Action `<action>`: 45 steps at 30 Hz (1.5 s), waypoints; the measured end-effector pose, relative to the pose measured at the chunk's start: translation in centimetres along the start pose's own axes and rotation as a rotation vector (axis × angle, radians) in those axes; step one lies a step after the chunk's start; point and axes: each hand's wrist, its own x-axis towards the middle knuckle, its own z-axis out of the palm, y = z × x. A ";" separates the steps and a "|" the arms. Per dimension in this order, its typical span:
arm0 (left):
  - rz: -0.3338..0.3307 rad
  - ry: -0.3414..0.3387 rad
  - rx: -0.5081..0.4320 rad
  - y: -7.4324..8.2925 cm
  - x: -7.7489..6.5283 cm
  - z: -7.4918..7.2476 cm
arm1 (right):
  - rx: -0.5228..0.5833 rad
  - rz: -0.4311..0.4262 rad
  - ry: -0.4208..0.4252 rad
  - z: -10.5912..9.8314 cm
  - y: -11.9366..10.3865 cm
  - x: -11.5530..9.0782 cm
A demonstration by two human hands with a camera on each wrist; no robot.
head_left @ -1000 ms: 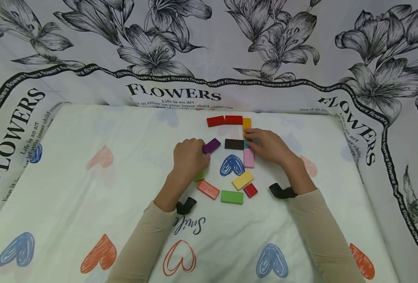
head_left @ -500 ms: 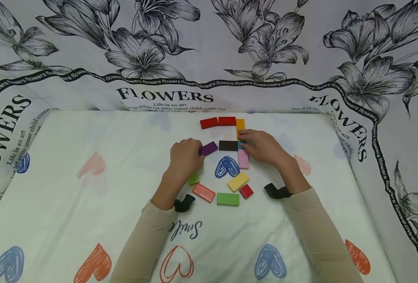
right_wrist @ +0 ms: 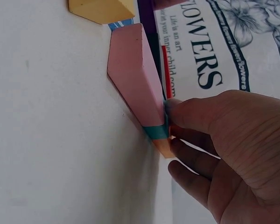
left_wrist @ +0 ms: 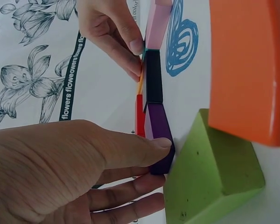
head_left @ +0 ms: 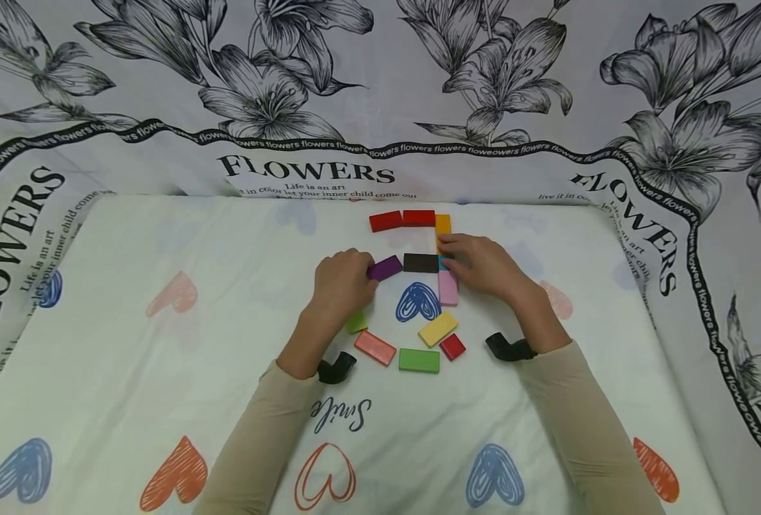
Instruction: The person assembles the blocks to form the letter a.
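Note:
My left hand [head_left: 343, 282] pinches a purple block [head_left: 385, 267] between thumb and fingers. In the left wrist view, the thumb lies on the near face of the purple block [left_wrist: 159, 128]. Its far end meets a black block [head_left: 421, 263] at a slight angle. My right hand [head_left: 483, 266] holds a small teal block [right_wrist: 157, 132] with thumb and fingertips, and some fingers lie along the orange block [head_left: 443, 224]. Teal sits between the orange block and a pink block [head_left: 448, 288], forming a column. Two red blocks [head_left: 386, 221] run left from the column's top.
Nearer lie a yellow block [head_left: 438, 329], a small red block [head_left: 453, 347], a green block [head_left: 419, 360] and a salmon-orange block [head_left: 375, 347]. A lime-green block [head_left: 357, 322] is partly behind my left wrist. Heart-printed white cloth [head_left: 239, 400] covers the surface.
My left hand has brought the purple block rightward to the black block's end and turned it a little flatter. My right hand stays at the teal block. The head view shifts slightly.

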 end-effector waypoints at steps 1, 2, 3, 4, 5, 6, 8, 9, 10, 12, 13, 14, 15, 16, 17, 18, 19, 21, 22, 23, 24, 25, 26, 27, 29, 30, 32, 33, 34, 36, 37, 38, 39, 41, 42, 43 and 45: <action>0.000 0.000 0.002 0.0 0.0 0.0 | 0.002 0.002 -0.001 0.0 0.0 0.0; 0.002 0.002 0.005 0.0 -0.1 0.0 | 0.004 0.003 -0.003 0.0 0.1 0.0; 0.004 0.005 0.007 0.1 -0.1 -0.1 | 0.006 0.004 -0.004 0.0 0.1 0.0; 0.007 0.008 0.008 0.1 -0.1 -0.1 | 0.007 0.005 -0.003 0.0 0.1 0.0; 0.009 0.012 0.010 0.1 -0.1 -0.2 | 0.007 0.008 -0.003 0.0 0.0 0.0; 0.011 0.014 0.010 0.1 -0.2 -0.2 | 0.006 0.008 -0.001 -0.1 0.0 0.0; 0.013 0.016 0.008 0.2 -0.2 -0.3 | 0.006 0.009 0.005 -0.2 -0.1 0.0; 0.012 0.015 0.007 0.2 -0.2 -0.4 | 0.005 0.008 0.006 -0.2 -0.2 -0.1; 0.010 0.013 0.007 0.2 -0.2 -0.4 | 0.006 0.007 0.006 -0.3 -0.2 -0.1; 0.005 0.008 0.006 0.2 -0.3 -0.5 | 0.007 0.004 0.004 -0.3 -0.3 -0.1; 0.003 0.006 0.006 0.2 -0.3 -0.5 | 0.008 0.004 0.002 -0.4 -0.3 -0.1; 0.002 0.005 0.007 0.2 -0.3 -0.5 | 0.006 0.002 0.000 -0.4 -0.3 -0.1; 0.002 0.005 0.008 0.2 -0.3 -0.5 | 0.005 0.001 -0.002 -0.4 -0.3 0.0; 0.004 0.005 0.008 0.2 -0.3 -0.5 | 0.006 0.000 -0.003 -0.4 -0.3 0.0; 0.006 0.006 0.008 0.2 -0.2 -0.5 | 0.005 0.000 -0.003 -0.4 -0.2 0.0; 0.008 0.008 0.006 0.3 -0.2 -0.5 | 0.003 0.000 -0.003 -0.5 -0.2 0.1; 0.011 0.011 0.004 0.3 -0.1 -0.5 | 0.000 0.001 -0.001 -0.5 -0.1 0.1; 0.018 0.019 0.000 0.3 0.0 -0.5 | 0.001 0.003 0.003 -0.6 0.0 0.1; 0.020 0.020 -0.001 0.3 0.0 -0.5 | 0.001 0.004 0.004 -0.6 0.0 0.2; 0.020 0.021 -0.002 0.3 0.1 -0.5 | 0.002 0.006 0.005 -0.6 0.0 0.2; 0.021 0.021 -0.002 0.3 0.1 -0.5 | 0.005 0.008 0.005 -0.7 0.1 0.2; 0.022 0.022 -0.002 0.3 0.1 -0.5 | 0.008 0.010 0.004 -0.7 0.1 0.2; 0.022 0.020 -0.003 0.3 0.1 -0.5 | 0.012 0.012 0.003 -0.7 0.1 0.3; 0.022 0.018 -0.006 0.2 0.1 -0.5 | 0.013 0.015 0.002 -0.6 0.1 0.3; 0.022 0.017 -0.012 0.1 0.0 -0.5 | 0.018 0.017 -0.001 -0.5 0.2 0.3; 0.022 0.016 -0.016 0.1 0.0 -0.5 | 0.018 0.018 -0.001 -0.4 0.2 0.3; 0.022 0.015 -0.021 0.0 0.0 -0.5 | 0.021 0.020 0.001 -0.3 0.2 0.3; 0.021 0.013 -0.023 0.0 0.0 -0.5 | 0.022 0.021 0.002 -0.3 0.2 0.3; 0.020 0.010 -0.025 -0.1 0.0 -0.5 | 0.022 0.022 0.001 -0.2 0.2 0.2; 0.018 0.005 -0.028 0.0 0.0 -0.5 | 0.021 0.023 0.001 -0.2 0.2 0.2; 0.018 0.003 -0.029 0.0 0.1 -0.5 | 0.019 0.023 0.001 -0.3 0.2 0.2; 0.018 0.002 -0.029 0.0 0.0 -0.5 | 0.016 0.023 0.001 -0.3 0.2 0.1; 0.019 0.002 -0.029 0.0 0.0 -0.5 | 0.014 0.023 0.001 -0.3 0.2 0.1; 0.020 0.004 -0.026 0.1 0.0 -0.4 | 0.012 0.021 0.002 -0.3 0.2 0.1; 0.021 0.004 -0.025 0.1 0.0 -0.4 | 0.012 0.020 0.001 -0.3 0.2 0.1; 0.021 0.003 -0.024 0.1 0.0 -0.4 | 0.011 0.020 0.000 -0.3 0.2 0.1; 0.019 0.000 -0.027 0.1 -0.1 -0.4 | 0.013 0.018 -0.004 -0.3 0.2 0.1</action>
